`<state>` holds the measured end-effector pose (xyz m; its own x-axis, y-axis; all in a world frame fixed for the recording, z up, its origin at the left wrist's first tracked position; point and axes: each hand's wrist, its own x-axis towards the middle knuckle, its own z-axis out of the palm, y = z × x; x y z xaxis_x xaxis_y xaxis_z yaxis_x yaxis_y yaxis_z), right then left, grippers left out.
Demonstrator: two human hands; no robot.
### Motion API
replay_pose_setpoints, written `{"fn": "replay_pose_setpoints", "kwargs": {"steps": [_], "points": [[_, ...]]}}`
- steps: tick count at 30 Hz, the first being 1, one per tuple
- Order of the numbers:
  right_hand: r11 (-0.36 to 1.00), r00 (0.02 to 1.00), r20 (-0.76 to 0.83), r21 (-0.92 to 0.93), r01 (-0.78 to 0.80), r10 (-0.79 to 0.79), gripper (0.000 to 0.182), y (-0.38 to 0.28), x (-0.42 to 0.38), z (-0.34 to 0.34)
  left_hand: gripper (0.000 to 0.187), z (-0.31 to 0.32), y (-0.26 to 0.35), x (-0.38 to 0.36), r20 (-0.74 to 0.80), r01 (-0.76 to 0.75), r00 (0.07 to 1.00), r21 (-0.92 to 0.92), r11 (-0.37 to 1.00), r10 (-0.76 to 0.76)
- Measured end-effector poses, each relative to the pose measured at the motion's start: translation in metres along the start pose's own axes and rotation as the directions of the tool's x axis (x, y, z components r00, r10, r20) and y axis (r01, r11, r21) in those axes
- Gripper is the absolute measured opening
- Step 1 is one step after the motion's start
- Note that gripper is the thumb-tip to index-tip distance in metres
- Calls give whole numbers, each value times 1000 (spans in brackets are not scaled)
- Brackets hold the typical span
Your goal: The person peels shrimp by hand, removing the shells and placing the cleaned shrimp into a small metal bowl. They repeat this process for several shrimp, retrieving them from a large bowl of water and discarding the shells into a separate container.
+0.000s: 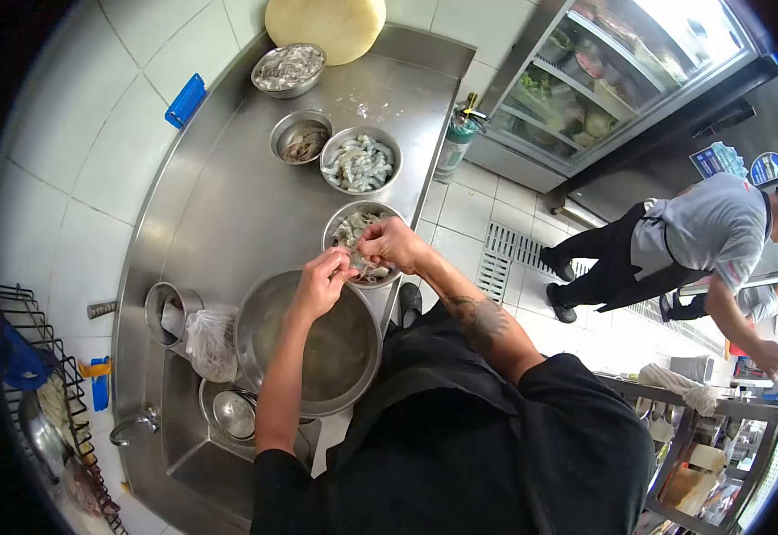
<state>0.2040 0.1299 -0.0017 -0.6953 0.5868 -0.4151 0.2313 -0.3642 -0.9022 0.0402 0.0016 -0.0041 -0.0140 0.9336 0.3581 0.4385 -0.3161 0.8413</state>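
Note:
Both my hands are close together above a metal bowl of shrimp near the counter's right edge. My left hand has its fingers pinched together over the bowl's lower left side; what it holds is too small to make out. My right hand is also pinched, just up and to the right, over the shrimp. Below them stands a large metal basin with cloudy liquid, partly under my left forearm. A bowl of pale shrimp sits just beyond, beside a smaller bowl with darker pieces.
Another filled bowl stands at the counter's far end by a round yellowish board. A metal pot, a plastic bag and a sink with a faucet are at lower left. A co-worker bends at right.

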Motion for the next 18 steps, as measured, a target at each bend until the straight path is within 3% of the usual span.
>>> {"fn": "replay_pose_setpoints", "kwargs": {"steps": [3, 7, 9, 11, 13, 18], "points": [[996, 998, -53, -84, 37, -42, 6, -3, -8, -6, 18, 2, -8, -6, -20, 51, 998, -48, 998, -52], [997, 998, 2, 50, -62, 62, 7, -3, -6, -17, 22, 1, -12, -8, -37, 89, 995, -31, 996, -90], [991, 996, 48, 103, -81, 76, 6, -4, -2, -23, 22, 0, -8, -4, -12, 207, 977, -145, 968, -211], [993, 997, 49, 104, -61, 56, 5, -5, -3, -28, 22, 5, -16, -7, -40, 178, 981, -197, 964, -190], [994, 998, 42, 96, -45, 41, 6, -15, -12, -31, 21, 10, -18, -7, -144, 88, 974, -473, 877, -176], [992, 981, 195, -121, 28, -4, 8, -20, -20, -36, 21, 10, -24, -5, -131, 93, 976, -472, 876, -174]]}}
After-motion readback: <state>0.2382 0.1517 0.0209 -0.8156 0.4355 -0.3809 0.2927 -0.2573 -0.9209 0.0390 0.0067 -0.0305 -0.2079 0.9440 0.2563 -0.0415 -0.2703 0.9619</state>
